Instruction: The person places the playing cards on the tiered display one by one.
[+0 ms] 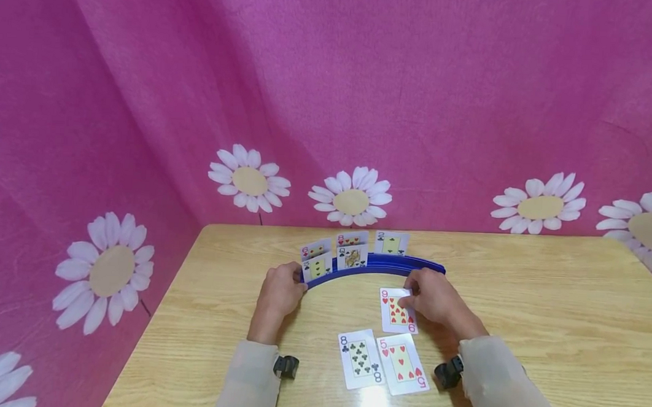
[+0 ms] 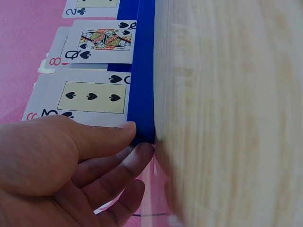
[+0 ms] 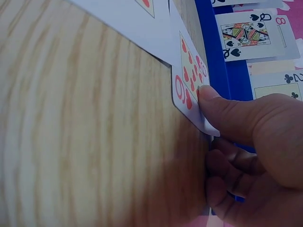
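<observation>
My left hand (image 1: 281, 290) grips the left end of a curved blue playing card holder (image 1: 380, 265), thumb in front. In it stand a three of spades (image 2: 92, 97) before a red six, a queen of spades (image 2: 104, 41) before a red eight, and a two of clubs (image 1: 392, 244) farther right. With thumb and fingers, my right hand (image 1: 437, 295) pinches a nine of hearts (image 1: 392, 313) by its right edge, just in front of the holder. Its lower fingers partly hide behind the card in the right wrist view.
Closer to me, an eight of clubs (image 1: 360, 360) and a five of hearts (image 1: 403, 364) lie face up side by side on the wooden table (image 1: 563, 326). A pink cloth (image 1: 419, 110) with large daisies hangs behind the table and along its left.
</observation>
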Demonstrator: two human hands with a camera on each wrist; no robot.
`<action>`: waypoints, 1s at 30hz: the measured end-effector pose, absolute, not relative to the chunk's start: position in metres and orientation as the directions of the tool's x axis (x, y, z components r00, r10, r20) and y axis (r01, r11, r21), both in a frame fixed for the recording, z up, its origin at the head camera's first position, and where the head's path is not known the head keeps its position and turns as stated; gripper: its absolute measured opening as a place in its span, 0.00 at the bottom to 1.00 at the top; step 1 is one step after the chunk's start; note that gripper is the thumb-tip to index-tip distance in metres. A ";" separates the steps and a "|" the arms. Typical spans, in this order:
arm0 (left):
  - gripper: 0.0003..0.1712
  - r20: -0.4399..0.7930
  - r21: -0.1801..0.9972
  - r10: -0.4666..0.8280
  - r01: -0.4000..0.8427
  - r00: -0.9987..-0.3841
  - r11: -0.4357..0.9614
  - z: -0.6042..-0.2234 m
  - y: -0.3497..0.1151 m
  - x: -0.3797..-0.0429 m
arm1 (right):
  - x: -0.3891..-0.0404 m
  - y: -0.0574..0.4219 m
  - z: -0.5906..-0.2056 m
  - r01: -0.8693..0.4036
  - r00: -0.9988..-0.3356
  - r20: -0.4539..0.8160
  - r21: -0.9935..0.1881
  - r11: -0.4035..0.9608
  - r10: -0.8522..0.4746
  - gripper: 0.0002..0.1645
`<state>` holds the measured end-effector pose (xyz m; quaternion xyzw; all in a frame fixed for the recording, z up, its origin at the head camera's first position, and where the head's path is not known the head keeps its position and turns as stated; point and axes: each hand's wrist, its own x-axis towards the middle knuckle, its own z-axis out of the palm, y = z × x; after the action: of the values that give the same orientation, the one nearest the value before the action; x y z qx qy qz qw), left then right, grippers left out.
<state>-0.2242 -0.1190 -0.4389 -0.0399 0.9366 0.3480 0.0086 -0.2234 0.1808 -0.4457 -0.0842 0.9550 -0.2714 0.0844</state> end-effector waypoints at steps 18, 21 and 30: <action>0.18 -0.016 0.650 -0.056 -0.054 -0.998 0.758 -0.439 -0.119 -0.223 | -0.219 0.184 -0.445 -0.201 -0.969 -0.014 -0.536 0.820 -0.247 0.14; 0.18 -0.013 0.649 -0.055 -0.050 -0.998 0.759 -0.439 -0.120 -0.223 | -0.219 0.185 -0.443 -0.233 -0.965 0.020 -0.535 0.812 -0.263 0.14; 0.18 -0.022 0.650 -0.062 -0.062 -0.998 0.757 -0.439 -0.119 -0.222 | -0.216 0.188 -0.435 -0.281 -0.956 0.088 -0.553 0.784 -0.281 0.08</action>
<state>-0.2222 -0.1192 -0.4388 -0.0330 0.9373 0.3469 -0.0003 -0.2158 0.1878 -0.4354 -0.1488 0.9445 -0.2930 -0.0002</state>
